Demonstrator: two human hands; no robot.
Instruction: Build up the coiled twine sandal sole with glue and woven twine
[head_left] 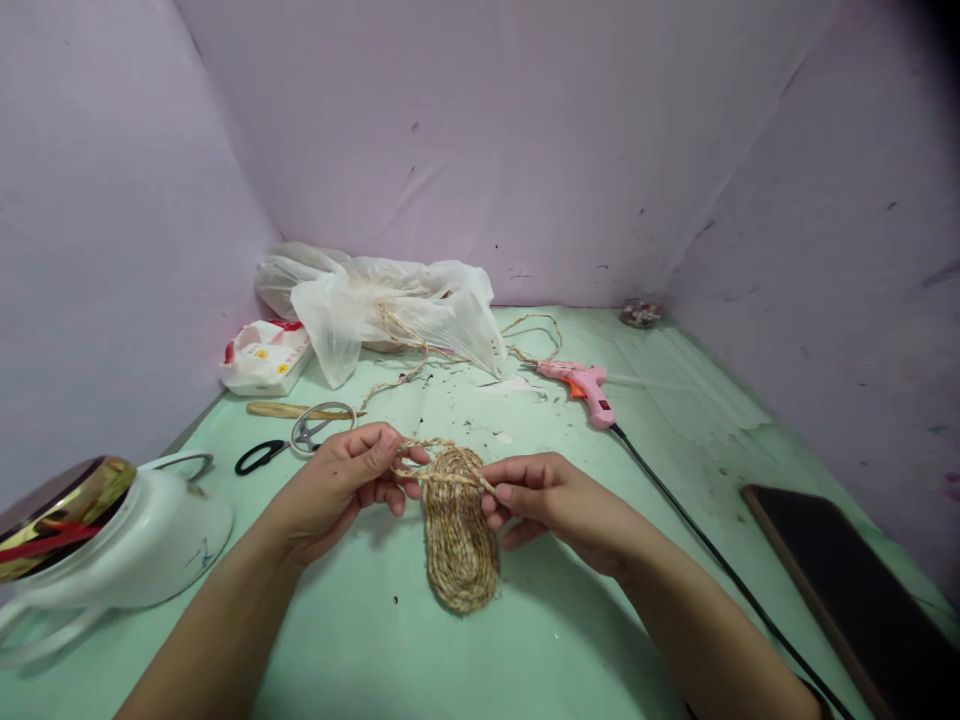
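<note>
An oval coiled sole of straw rope (463, 550) lies on the green tabletop between my hands. Across its far end runs a length of twisted straw rope (442, 478), stretched from one hand to the other. My left hand (367, 470) has this rope pinched between thumb and fingers, left of the sole. At the sole's right edge, my right hand (532, 490) grips the rope between thumb and forefinger. Whether the fingers also touch the sole is hard to tell.
A pink glue gun (589, 385) with a black cord lies at right, beyond a dark phone (840, 590). Scissors (262, 456), a wooden stick (281, 410) and a white pot (172, 530) are at left. A plastic bag (420, 290) and tissue pack (266, 355) stand behind.
</note>
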